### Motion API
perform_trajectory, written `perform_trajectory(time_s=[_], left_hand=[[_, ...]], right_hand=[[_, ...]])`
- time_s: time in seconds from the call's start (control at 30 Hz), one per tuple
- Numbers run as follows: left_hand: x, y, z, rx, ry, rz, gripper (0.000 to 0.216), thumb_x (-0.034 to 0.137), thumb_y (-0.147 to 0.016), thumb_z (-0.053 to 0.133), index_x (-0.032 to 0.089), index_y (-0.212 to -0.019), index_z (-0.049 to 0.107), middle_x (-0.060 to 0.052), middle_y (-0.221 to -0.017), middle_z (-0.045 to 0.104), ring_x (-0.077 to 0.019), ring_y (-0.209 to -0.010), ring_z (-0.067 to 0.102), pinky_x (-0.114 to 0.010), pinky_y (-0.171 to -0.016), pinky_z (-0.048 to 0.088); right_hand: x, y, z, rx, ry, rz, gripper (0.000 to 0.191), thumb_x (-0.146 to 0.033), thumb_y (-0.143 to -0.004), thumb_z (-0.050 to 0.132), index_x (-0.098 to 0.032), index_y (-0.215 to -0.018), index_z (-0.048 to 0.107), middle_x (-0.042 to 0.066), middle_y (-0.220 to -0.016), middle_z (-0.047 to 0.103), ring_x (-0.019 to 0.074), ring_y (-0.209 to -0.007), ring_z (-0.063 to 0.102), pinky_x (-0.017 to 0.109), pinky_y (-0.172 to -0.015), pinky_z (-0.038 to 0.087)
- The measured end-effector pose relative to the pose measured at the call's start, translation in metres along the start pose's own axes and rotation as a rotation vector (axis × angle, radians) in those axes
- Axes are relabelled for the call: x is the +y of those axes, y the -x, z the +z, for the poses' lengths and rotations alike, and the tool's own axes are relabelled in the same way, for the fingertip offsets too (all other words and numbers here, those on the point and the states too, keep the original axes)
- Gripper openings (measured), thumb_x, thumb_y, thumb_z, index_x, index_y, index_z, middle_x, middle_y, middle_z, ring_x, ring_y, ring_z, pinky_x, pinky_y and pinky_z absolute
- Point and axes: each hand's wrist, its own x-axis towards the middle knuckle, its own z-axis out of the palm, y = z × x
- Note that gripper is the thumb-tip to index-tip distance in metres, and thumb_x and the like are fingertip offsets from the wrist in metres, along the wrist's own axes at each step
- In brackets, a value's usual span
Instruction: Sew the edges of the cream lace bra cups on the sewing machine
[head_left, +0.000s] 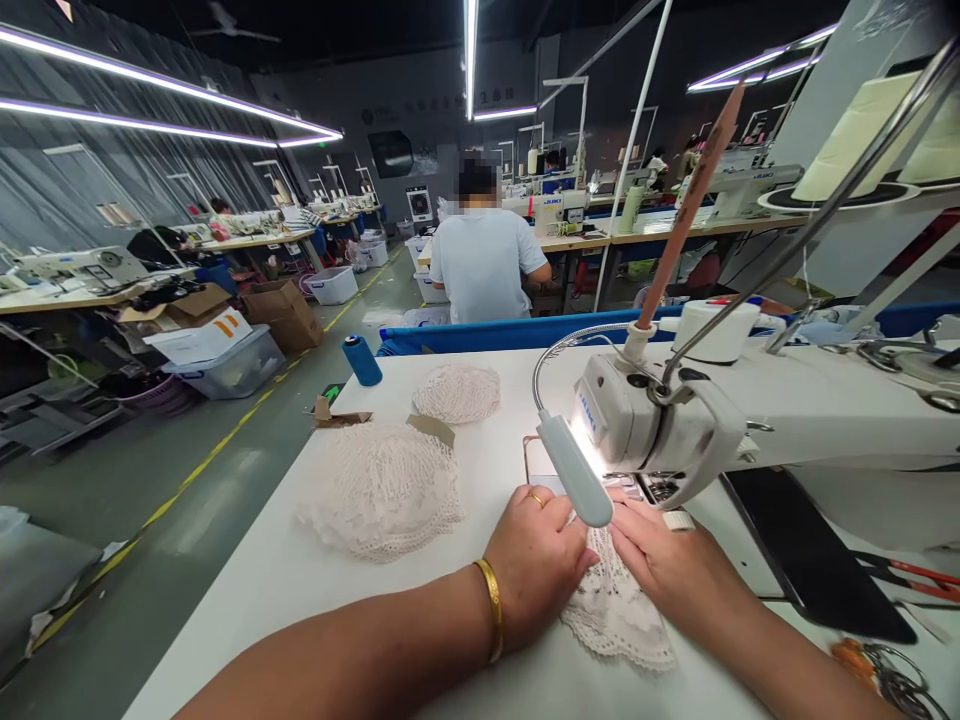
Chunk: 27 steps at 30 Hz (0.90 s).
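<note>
A piece of white lace fabric (619,610) lies under both hands at the sewing machine (630,410), its scalloped edge spreading toward me. My left hand (536,560), with a ring and a gold bangle, has its fingers curled closed on the lace's left side. On the right side, my right hand (667,555) pinches the lace, its fingers close together near the presser foot. A grey lamp head (576,470) on a bent neck covers some fingertips and the needle area. Two more lace pieces, a larger one (386,490) and a smaller one (457,392), lie to the left.
A blue thread cone (361,360) stands at the table's far left corner. Right of the machine bed are a black phone-like slab (814,550), red-handled pliers or scissors (911,578) and keys (896,680). A person (484,255) sits ahead, beyond a blue cloth strip (480,335).
</note>
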Motion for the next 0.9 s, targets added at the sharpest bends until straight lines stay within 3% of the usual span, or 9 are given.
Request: perform_trajectory(time_s=[0.1,0.2,0.3,0.33,0.4,0.5,0.57,0.7,0.9], left_hand=[[-0.001,-0.002,-0.006,-0.039,0.008,-0.008,0.019,0.032,-0.092,0.077,0.017,-0.097,0.066,-0.006,-0.095,0.070,-0.0269,-0.093,0.061,-0.041,-0.086,0.048],[-0.005,-0.003,-0.020,-0.135,0.058,0.015,0.031,0.044,-0.091,0.078,0.018,-0.102,0.066,-0.007,-0.101,0.070,-0.0278,-0.097,0.061,-0.043,-0.090,0.044],[-0.011,0.001,-0.034,-0.243,0.107,0.125,0.053,0.065,-0.081,0.081,0.019,-0.101,0.065,-0.009,-0.107,0.068,-0.0319,-0.105,0.060,-0.046,-0.093,0.041],[-0.013,0.002,-0.037,-0.262,0.116,0.162,0.056,0.067,-0.077,0.082,0.019,-0.101,0.065,-0.010,-0.110,0.068,-0.0335,-0.108,0.060,-0.046,-0.093,0.040],[-0.015,0.003,-0.037,-0.272,0.133,0.203,0.044,0.056,-0.080,0.083,0.019,-0.097,0.064,-0.009,-0.112,0.067,-0.0325,-0.111,0.059,-0.044,-0.093,0.039],[-0.014,0.000,-0.028,-0.253,0.145,0.184,0.012,0.017,-0.088,0.068,0.019,-0.083,0.057,-0.005,-0.099,0.068,-0.0231,-0.097,0.061,-0.037,-0.089,0.042],[-0.014,-0.004,-0.020,-0.227,0.191,0.164,0.016,0.005,-0.084,0.057,0.020,-0.082,0.052,-0.004,-0.091,0.066,-0.0197,-0.087,0.059,-0.032,-0.082,0.045],[-0.015,-0.014,-0.009,-0.096,0.379,0.022,0.018,0.004,-0.083,0.047,0.022,-0.089,0.048,-0.003,-0.090,0.064,-0.0196,-0.085,0.058,-0.030,-0.081,0.049],[-0.016,-0.023,-0.001,-0.002,0.481,-0.108,0.019,0.006,-0.069,0.050,0.022,-0.078,0.047,-0.003,-0.084,0.060,-0.0207,-0.082,0.055,-0.033,-0.081,0.051]], right_hand=[[0.001,0.000,-0.001,-0.015,-0.018,0.023,0.042,-0.026,-0.102,0.036,-0.024,-0.105,0.078,0.013,-0.106,0.077,0.0244,-0.079,0.072,0.030,-0.053,0.051],[0.005,0.003,-0.012,-0.072,-0.083,0.021,0.040,-0.030,-0.104,0.037,-0.026,-0.109,0.076,0.013,-0.117,0.076,0.0293,-0.095,0.073,0.039,-0.069,0.060],[0.006,0.009,-0.029,-0.149,-0.192,-0.066,0.030,-0.047,-0.101,0.057,-0.031,-0.121,0.073,0.010,-0.131,0.073,0.0343,-0.119,0.068,0.048,-0.090,0.061],[0.006,0.011,-0.035,-0.188,-0.235,-0.103,0.039,-0.055,-0.095,0.069,-0.033,-0.128,0.070,0.009,-0.136,0.071,0.0351,-0.124,0.066,0.050,-0.096,0.060],[0.003,0.014,-0.043,-0.279,-0.311,-0.151,0.057,-0.059,-0.083,0.082,-0.038,-0.134,0.065,0.006,-0.142,0.067,0.0341,-0.129,0.064,0.050,-0.104,0.056],[-0.002,0.009,-0.046,-0.344,-0.405,-0.129,0.015,-0.042,-0.100,0.065,-0.034,-0.111,0.070,0.003,-0.127,0.072,0.0268,-0.114,0.070,0.044,-0.099,0.057],[-0.004,0.004,-0.045,-0.338,-0.481,-0.088,0.022,-0.034,-0.107,0.047,-0.031,-0.101,0.068,0.004,-0.113,0.074,0.0234,-0.102,0.070,0.039,-0.091,0.057],[-0.005,-0.002,-0.041,-0.230,-0.580,0.129,0.029,-0.045,-0.109,0.042,-0.031,-0.111,0.068,0.004,-0.109,0.076,0.0238,-0.099,0.070,0.037,-0.088,0.057],[-0.005,-0.002,-0.032,-0.047,-0.564,0.289,0.039,-0.056,-0.103,0.047,-0.026,-0.095,0.071,0.005,-0.094,0.079,0.0260,-0.092,0.074,0.032,-0.079,0.059]])
